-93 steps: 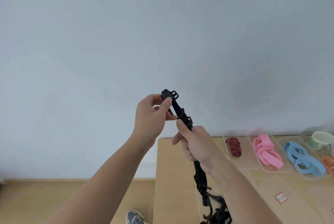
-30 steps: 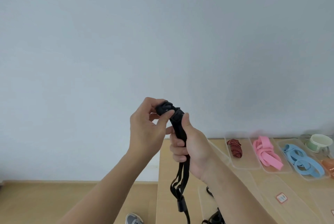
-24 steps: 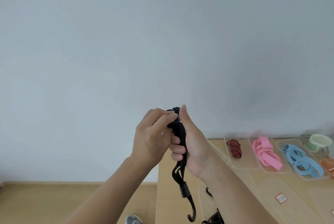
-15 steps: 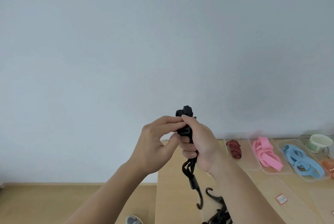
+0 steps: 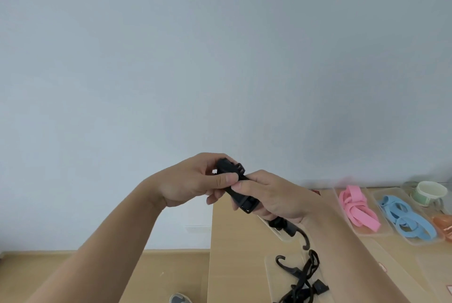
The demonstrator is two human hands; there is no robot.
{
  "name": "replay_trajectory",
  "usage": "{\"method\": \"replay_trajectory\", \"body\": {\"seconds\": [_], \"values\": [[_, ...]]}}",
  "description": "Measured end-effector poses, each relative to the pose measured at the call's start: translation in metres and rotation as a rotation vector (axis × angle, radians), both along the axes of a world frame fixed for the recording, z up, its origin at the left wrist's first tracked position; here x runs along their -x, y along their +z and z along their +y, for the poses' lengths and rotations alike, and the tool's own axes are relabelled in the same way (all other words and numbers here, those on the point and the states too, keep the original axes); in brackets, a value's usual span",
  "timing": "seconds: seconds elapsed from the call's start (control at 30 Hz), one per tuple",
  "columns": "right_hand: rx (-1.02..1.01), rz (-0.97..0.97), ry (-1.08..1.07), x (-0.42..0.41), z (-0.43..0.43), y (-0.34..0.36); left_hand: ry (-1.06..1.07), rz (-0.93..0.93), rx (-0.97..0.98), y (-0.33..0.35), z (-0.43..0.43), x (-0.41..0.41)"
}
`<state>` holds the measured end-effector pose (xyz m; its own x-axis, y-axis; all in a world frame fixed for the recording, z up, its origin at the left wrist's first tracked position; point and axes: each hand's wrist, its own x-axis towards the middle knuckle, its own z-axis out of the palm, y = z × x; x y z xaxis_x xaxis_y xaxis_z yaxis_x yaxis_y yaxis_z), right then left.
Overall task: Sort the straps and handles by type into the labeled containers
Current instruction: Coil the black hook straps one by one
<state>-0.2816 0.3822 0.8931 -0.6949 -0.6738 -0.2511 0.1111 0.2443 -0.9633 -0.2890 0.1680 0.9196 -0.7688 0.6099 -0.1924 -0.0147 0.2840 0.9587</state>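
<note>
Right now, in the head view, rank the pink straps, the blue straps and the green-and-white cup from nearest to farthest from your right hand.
1. pink straps: just to the right of the right hand.
2. blue straps: next along, further right.
3. green-and-white cup: far right, at the back by the wall.
</note>
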Motion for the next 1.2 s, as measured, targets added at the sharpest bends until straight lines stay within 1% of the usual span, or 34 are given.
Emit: {"method": "replay_trajectory", "body": {"seconds": [0.13,0.3,0.37,0.4,0.47,0.5,0.53,0.6,0.67,0.73,0.8,0.87,0.93,1.07,1.2], "values": [[0.202,-0.016,-0.163,0.002,-0.004,-0.01,0.133,-0.05,-0.191,-0.004,0.008,-0.001],[0.426,-0.047,-0.388,0.005,-0.017,-0.029,0.355,-0.086,-0.32,-0.006,0.026,-0.002],[0.484,-0.025,-0.469,0.001,-0.025,-0.038,0.423,-0.101,-0.389,-0.006,0.033,-0.001],[0.477,-0.003,-0.517,-0.002,-0.03,-0.043,0.469,-0.102,-0.415,-0.007,0.036,0.0],[0.382,0.04,-0.601,-0.009,-0.04,-0.05,0.589,-0.055,-0.405,-0.012,0.041,0.003],[0.284,0.083,-0.627,-0.013,-0.043,-0.051,0.647,-0.004,-0.365,-0.015,0.043,0.004],[0.157,0.156,-0.632,-0.015,-0.045,-0.052,0.697,0.057,-0.309,-0.019,0.045,0.005],[-0.136,0.342,-0.559,-0.017,-0.042,-0.048,0.75,0.194,-0.164,-0.029,0.047,0.006],[-0.41,0.517,-0.423,-0.017,-0.034,-0.039,0.737,0.314,-0.021,-0.038,0.046,0.005],[-0.637,0.685,-0.304,-0.015,-0.026,-0.024,0.682,0.415,0.104,-0.048,0.043,0.004],[-0.759,0.81,-0.201,-0.012,-0.018,-0.007,0.597,0.516,0.173,-0.054,0.039,0.001],[-0.748,0.848,-0.121,-0.006,-0.009,0.006,0.502,0.597,0.201,-0.058,0.034,-0.001],[-0.694,0.843,-0.063,0.001,0.0,0.015,0.417,0.635,0.237,-0.059,0.03,-0.005],[-0.621,0.833,0.017,0.011,0.007,0.026,0.244,0.572,0.302,-0.056,0.028,-0.018],[-0.451,0.697,0.076,0.013,0.009,0.04,0.108,0.485,0.275,-0.05,0.032,-0.038]]}}
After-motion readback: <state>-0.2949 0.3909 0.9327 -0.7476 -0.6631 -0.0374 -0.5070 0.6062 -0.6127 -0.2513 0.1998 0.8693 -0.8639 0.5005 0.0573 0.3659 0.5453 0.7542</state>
